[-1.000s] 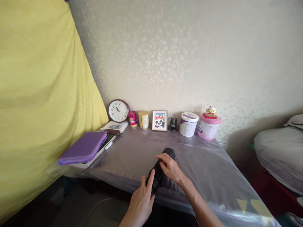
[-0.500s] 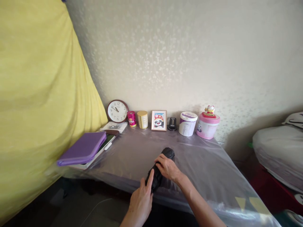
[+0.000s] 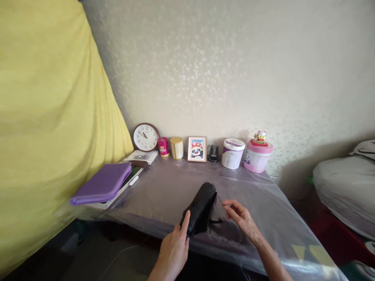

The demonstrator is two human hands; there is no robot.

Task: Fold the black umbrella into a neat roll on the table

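A folded black umbrella lies slantwise over the front part of the table, its rounded end pointing away from me. My left hand is wrapped round its near end, index finger stretched along the fabric. On the umbrella's right side the cloth hangs loose, and a short black strap sticks out toward my right hand. That hand is a little to the right of the umbrella, clear of it, with its fingers bent and apart and nothing visible in them.
Along the wall stand a clock, a pink can, a yellow-lidded jar, a panda picture frame, a small black device, a white tub and a pink tub bearing a cat figurine. A purple folder lies left.
My right hand has let go of the umbrella and moved right. The umbrella's fabric now bulges looser on the right, with the strap showing. My left hand has stayed in place.
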